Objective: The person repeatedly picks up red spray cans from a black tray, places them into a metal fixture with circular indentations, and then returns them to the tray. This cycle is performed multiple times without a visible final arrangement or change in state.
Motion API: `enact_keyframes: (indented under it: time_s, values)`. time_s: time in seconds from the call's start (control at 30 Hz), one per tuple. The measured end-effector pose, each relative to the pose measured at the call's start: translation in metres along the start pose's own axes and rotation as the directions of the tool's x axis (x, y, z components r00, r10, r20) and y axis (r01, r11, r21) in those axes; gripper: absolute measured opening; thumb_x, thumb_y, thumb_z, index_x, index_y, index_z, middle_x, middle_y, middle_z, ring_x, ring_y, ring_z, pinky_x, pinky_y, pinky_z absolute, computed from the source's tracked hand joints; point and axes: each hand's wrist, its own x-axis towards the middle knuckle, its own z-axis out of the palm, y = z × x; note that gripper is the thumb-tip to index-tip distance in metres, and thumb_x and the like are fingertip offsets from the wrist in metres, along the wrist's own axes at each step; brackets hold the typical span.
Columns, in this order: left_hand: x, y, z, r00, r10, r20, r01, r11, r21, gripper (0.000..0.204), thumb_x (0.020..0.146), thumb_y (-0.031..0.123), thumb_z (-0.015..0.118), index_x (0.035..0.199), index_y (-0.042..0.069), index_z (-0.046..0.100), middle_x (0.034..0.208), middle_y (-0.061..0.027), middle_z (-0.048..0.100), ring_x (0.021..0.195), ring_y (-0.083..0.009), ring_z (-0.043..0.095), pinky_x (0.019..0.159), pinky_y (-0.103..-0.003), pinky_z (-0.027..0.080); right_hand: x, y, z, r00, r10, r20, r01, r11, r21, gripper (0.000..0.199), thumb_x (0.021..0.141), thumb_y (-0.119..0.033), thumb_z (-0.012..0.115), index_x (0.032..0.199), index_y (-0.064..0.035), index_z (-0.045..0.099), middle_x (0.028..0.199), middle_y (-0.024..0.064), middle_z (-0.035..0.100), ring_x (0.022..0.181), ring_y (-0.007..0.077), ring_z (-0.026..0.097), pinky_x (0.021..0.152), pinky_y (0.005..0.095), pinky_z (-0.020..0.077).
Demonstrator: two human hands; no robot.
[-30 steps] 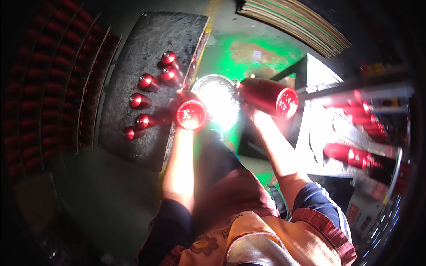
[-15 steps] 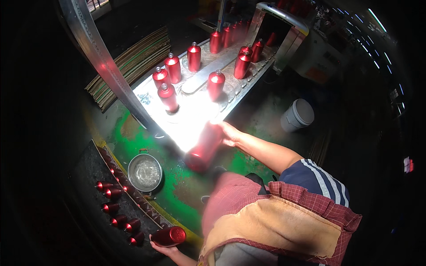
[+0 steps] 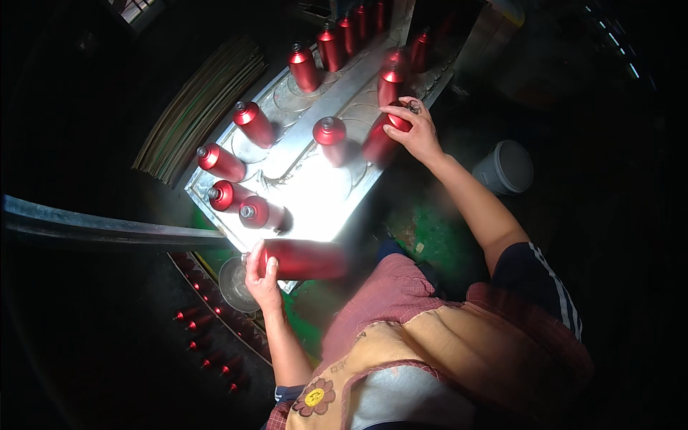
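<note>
My left hand [image 3: 262, 281] is closed around one end of a red metal bottle [image 3: 304, 259], which lies on its side in the air just off the near end of the conveyor [image 3: 301, 188]. At the conveyor's right edge, my right hand [image 3: 418, 136] grips another red bottle [image 3: 380, 145] by its top, fingers around the shoulder and neck. That bottle is slightly tilted; whether its base touches the conveyor I cannot tell. Nearby on the belt stands a red bottle [image 3: 332, 140], and two more, a front bottle [image 3: 259, 213] and its neighbour [image 3: 228, 195], stand at the near left corner.
Several red bottles [image 3: 304, 70] line the conveyor's far left side toward a dark opening. A metal pot [image 3: 235, 287] sits on the floor beside a dark rack of bottles [image 3: 208, 337]. A metal post [image 3: 107, 228] crosses at left. A white bucket [image 3: 505, 168] stands at right.
My left hand has raised its bottle from the lower rack to the conveyor's near end. My right hand has carried its bottle up and right to the conveyor's right edge. The view has shifted.
</note>
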Motion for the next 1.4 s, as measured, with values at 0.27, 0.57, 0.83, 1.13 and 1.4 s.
enact_keyframes:
  time_s: [0.27, 0.57, 0.83, 1.13, 1.4]
  values:
    - [0.121, 0.007, 0.195, 0.975, 0.217, 0.043, -0.210, 0.848, 0.486, 0.037, 0.074, 0.011, 0.080, 0.110, 0.018, 0.075, 0.138, -0.0146, 0.051, 0.123, -0.0337, 0.049, 0.103, -0.043, 0.041, 0.096, 0.089, 0.090, 0.935, 0.194, 0.295, -0.174, 0.980, -0.094, 0.040, 0.073, -0.020, 0.073, 0.112, -0.0322, 0.074, 0.143, 0.0158, 0.041, 0.133, 0.0381, 0.035, 0.111, 0.0430, 0.0364]
    - [0.143, -0.004, 0.290, 0.980, 0.173, 0.099, -0.200, 0.830, 0.521, 0.036, 0.073, 0.013, 0.080, 0.108, 0.018, 0.076, 0.136, -0.0126, 0.053, 0.127, -0.0338, 0.045, 0.106, -0.044, 0.039, 0.218, 0.255, -0.001, 0.932, 0.194, -0.305, -0.242, 0.962, -0.128, 0.053, 0.073, -0.028, 0.081, 0.124, -0.0223, 0.068, 0.129, 0.0153, 0.055, 0.122, 0.0342, 0.044, 0.105, 0.0413, 0.0377]
    - [0.186, 0.005, 0.374, 0.973, 0.061, 0.222, -0.178, 0.811, 0.558, 0.037, 0.068, 0.008, 0.082, 0.103, 0.019, 0.078, 0.136, -0.0101, 0.052, 0.127, -0.0312, 0.043, 0.109, -0.041, 0.036, 0.301, 0.440, 0.046, 0.777, 0.629, -0.009, -0.553, 0.691, 0.466, 0.048, 0.082, -0.035, 0.076, 0.123, -0.0112, 0.067, 0.112, 0.0066, 0.070, 0.106, 0.0182, 0.063, 0.098, 0.0328, 0.0436]
    - [0.217, 0.008, 0.469, 0.963, 0.040, 0.268, -0.193, 0.796, 0.574, 0.044, 0.070, 0.011, 0.082, 0.112, 0.021, 0.074, 0.155, -0.0222, 0.028, 0.136, -0.0421, 0.034, 0.112, -0.047, 0.033, 0.335, 0.616, 0.042, 0.738, 0.665, -0.113, -0.635, 0.742, 0.216, 0.057, 0.083, -0.036, 0.075, 0.128, -0.0051, 0.059, 0.110, 0.0108, 0.069, 0.101, 0.0241, 0.064, 0.092, 0.0369, 0.0491]
    - [0.194, 0.081, 0.466, 0.914, 0.206, 0.348, -0.335, 0.868, 0.367, 0.040, 0.074, 0.001, 0.072, 0.111, 0.017, 0.074, 0.135, -0.0135, 0.055, 0.120, -0.0331, 0.053, 0.099, -0.042, 0.045, 0.316, 0.638, 0.022, 0.766, 0.623, -0.157, -0.580, 0.776, 0.249, 0.043, 0.089, -0.022, 0.066, 0.127, -0.0040, 0.057, 0.118, 0.0141, 0.065, 0.102, 0.0203, 0.064, 0.081, 0.0338, 0.0517]
